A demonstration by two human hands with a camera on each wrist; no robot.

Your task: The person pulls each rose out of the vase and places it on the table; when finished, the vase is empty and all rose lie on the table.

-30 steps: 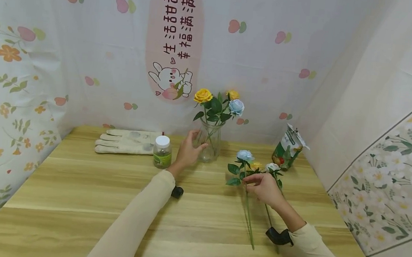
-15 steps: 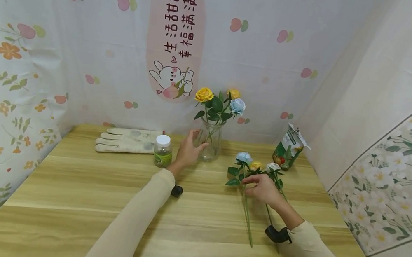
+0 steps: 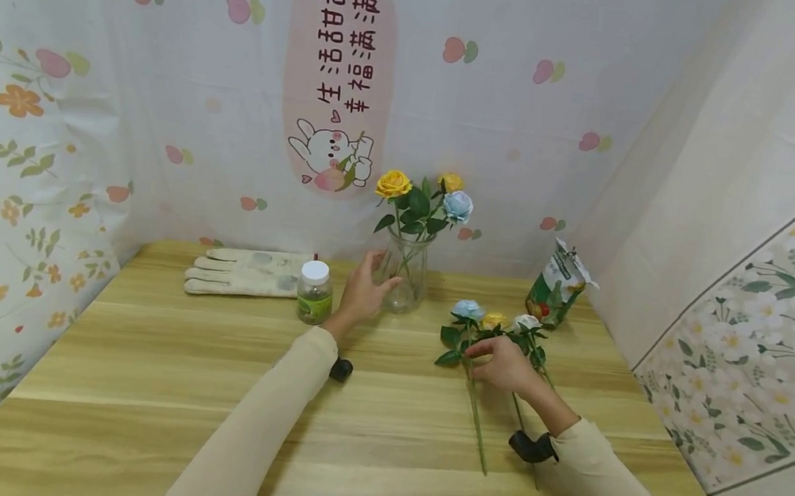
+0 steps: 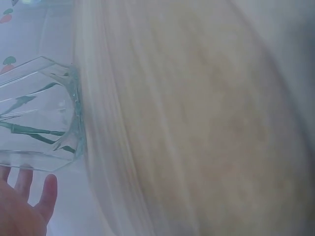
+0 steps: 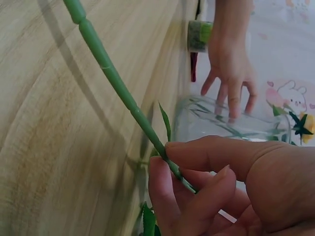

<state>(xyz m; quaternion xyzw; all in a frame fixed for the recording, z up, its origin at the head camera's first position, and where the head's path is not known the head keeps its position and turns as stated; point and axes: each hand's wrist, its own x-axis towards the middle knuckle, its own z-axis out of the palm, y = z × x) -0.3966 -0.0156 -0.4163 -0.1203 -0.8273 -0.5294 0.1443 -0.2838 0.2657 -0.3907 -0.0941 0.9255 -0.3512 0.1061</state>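
My left hand [image 3: 364,293] holds the side of a clear glass vase [image 3: 410,281], thumb in front and fingers spread round its left side. Two yellow roses [image 3: 394,185] and a light blue rose [image 3: 457,206] stand in it, their green stems showing through the glass. Between thumb and fingertips, my right hand [image 3: 504,364] pinches the green stem [image 5: 118,83] of another light blue rose [image 3: 467,310]. That stem casts a shadow on the wood in the right wrist view. Just beyond this hand lie a yellow rose [image 3: 494,321] and a white rose [image 3: 528,323].
A white-capped jar [image 3: 314,294] with a green label stands left of the vase, near my left wrist. Pale work gloves [image 3: 244,272] lie farther left. At the back right stands a green and white packet [image 3: 557,287]. A patterned cloth [image 3: 509,131] hangs behind the wooden table [image 3: 140,383].
My right hand has shifted slightly left and towards me, drawing the light blue rose with it, away from the other two. The left hand and vase stay in place.
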